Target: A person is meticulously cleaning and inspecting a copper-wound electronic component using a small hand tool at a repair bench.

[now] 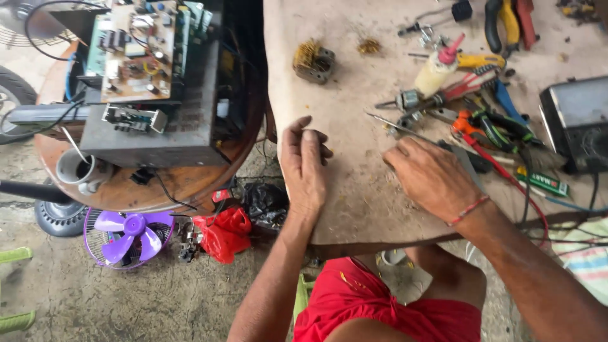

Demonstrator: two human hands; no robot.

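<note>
**Both hands flat on the bench, at the edge of the tool pile**

Nearest the lens are the person's knees in red shorts (380, 304), tucked under the near edge of the worn wooden table (354, 209). Above them both forearms reach onto the board.

The left hand (305, 168) lies palm down by the table's left edge, fingers loosely bent, with nothing in it. The right hand (430, 174) also lies palm down, its knuckles turned toward the camera and its fingers curled under. Its fingertips sit just beside a thin metal probe (396, 125) and over a dark flat piece (476, 163) at the edge of a heap of pliers and cutters (494, 123).

This reads as a pause over the tools, with no tool lifted yet. Taking anything out of that heap calls for a careful pinch, since handles, red leads and shafts cross one another.

The right fingertips are hidden by the hand's own back, so I cannot tell whether they pinch something. The dark piece is mostly covered and hard to name. A dark box (579, 120) is cut off at the right edge. To the left, an open chassis with circuit boards (152, 95) sits on a separate round table.
</note>
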